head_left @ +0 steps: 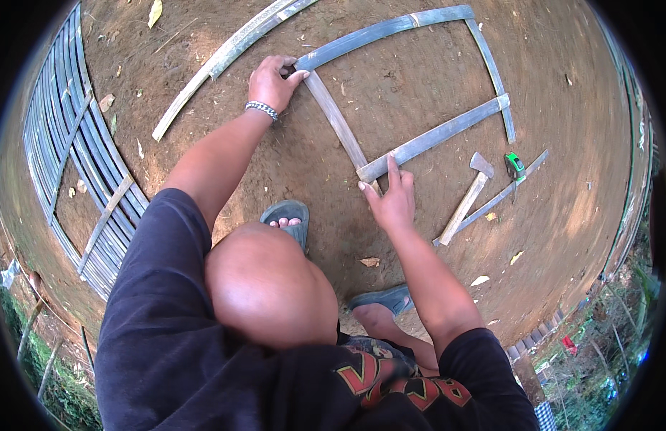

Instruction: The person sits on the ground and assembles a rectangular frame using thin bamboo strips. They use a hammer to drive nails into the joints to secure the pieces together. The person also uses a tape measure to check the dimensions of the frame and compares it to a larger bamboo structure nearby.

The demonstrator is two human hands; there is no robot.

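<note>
From the head camera, a four-sided frame of split bamboo slats [412, 86] lies flat on bare brown earth, its strips grey-blue and weathered, with pale cut ends where they overlap at the corners. The top slat curves with the lens, the right slat runs down to a crossing with the lower slat, and the left slat slants from the upper left corner down to the near corner. The left hand [272, 82] rests on the frame's upper left corner, fingers together and curled over the joint with the thumb stretched along the top slat; a metal bracelet [262, 108] circles that wrist. The right hand [392, 201] sits at the frame's near corner, index finger extended and pressing on the end of the lower slat, the other fingers loosely bent just below the joint. Right of the frame, just beside its lower slat, lie a hatchet with a pale wooden handle [468, 197], a green tape measure [515, 166] and a loose thin slat [494, 199]. Left of the frame, a long loose bamboo strip [225, 54] lies slanted, and farther left a panel of many parallel bamboo slats [81, 158]. Below the frame, two feet in grey sandals [290, 214] stand on the earth.
</note>
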